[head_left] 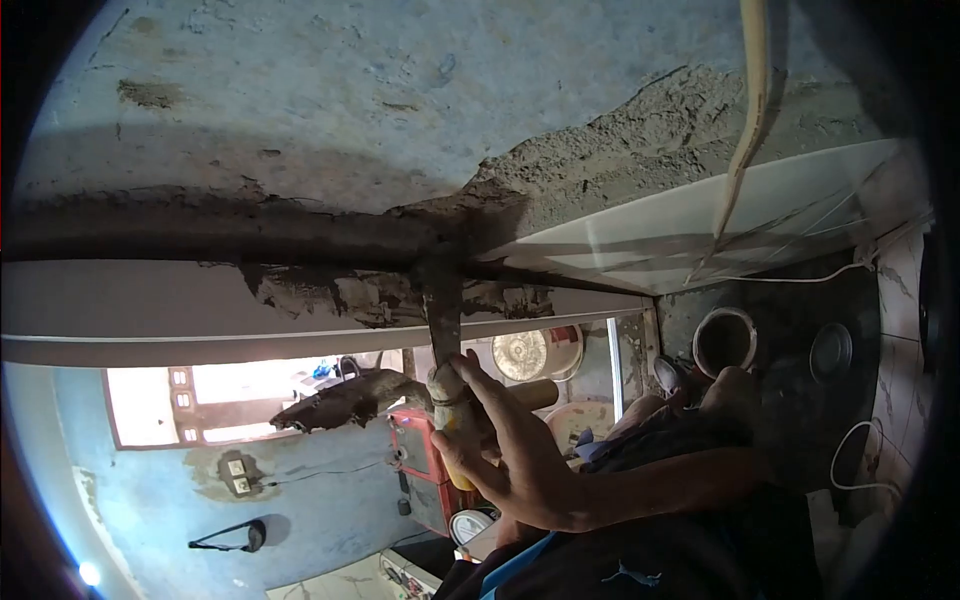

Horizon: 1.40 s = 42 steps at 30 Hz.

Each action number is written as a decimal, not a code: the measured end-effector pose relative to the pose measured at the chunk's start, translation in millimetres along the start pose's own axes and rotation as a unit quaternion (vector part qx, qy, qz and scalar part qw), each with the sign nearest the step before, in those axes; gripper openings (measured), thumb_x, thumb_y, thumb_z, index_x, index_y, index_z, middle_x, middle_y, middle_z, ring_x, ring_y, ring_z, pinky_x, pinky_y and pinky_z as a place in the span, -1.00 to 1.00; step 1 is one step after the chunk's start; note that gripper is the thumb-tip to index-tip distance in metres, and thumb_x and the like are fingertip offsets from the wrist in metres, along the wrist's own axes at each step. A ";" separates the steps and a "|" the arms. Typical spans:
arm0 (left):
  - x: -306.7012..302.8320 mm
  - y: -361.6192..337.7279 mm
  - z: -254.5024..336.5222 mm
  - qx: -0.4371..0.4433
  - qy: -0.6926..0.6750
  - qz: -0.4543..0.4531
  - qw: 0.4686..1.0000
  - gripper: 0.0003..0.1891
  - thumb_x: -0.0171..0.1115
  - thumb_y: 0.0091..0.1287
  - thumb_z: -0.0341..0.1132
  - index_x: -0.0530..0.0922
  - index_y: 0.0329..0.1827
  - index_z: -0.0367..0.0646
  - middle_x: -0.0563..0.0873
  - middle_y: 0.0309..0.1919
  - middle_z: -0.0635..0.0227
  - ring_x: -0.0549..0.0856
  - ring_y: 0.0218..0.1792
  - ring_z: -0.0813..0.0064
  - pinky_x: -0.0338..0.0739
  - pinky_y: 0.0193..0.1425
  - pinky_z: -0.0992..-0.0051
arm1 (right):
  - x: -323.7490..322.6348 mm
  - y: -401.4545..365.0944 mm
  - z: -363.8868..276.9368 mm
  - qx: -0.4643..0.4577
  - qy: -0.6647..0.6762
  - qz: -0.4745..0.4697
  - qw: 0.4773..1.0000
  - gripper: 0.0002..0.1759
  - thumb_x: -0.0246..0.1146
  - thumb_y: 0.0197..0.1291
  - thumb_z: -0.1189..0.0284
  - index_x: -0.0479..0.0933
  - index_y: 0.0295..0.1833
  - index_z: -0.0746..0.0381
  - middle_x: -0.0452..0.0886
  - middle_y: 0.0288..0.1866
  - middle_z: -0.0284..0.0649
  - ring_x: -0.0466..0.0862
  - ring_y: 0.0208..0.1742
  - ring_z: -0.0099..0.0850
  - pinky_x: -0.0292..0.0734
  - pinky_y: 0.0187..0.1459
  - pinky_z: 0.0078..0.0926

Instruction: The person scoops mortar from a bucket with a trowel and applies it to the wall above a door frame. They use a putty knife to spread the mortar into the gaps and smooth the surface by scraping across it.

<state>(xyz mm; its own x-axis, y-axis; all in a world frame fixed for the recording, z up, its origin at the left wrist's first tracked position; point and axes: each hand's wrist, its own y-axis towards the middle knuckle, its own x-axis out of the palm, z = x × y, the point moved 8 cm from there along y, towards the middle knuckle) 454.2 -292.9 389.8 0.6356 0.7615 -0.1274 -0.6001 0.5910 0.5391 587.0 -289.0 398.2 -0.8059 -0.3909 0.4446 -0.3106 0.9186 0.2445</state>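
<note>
Below a patchy blue wall [300,90] with bare cement, the trowel [335,405] lay level and loaded with wet mortar, just under the mortar seam [330,295]. Its yellow handle was clenched in what seemed to be the right hand [510,455]. A narrow blade [441,310] rose from that fist into the seam, beside a white tile [760,215].

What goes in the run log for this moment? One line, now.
right hand grips trowel handle | blade caked with mortar | above: mortar joint along white panel | left hand not in view
</note>
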 end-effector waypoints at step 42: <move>19.2 -43.7 -3.4 -0.022 -0.077 -0.037 0.996 -0.36 -0.25 0.50 -0.06 0.04 0.38 -0.51 0.25 0.35 -0.20 0.26 0.39 0.00 0.24 0.43 0.06 | -95.9 50.2 -22.4 -0.269 -0.373 -0.129 0.879 -0.27 0.37 -0.01 0.42 0.33 0.35 0.12 0.51 0.17 -0.07 0.68 -0.11 -0.23 0.69 -0.18 -0.38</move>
<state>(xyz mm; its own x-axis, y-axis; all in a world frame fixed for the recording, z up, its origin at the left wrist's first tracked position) 491.0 -303.2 361.0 0.7434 0.6680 -0.0337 -0.5679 0.6570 0.4959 660.0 -206.7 387.1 -0.9120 -0.2513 -0.3243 -0.4103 0.5660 0.7151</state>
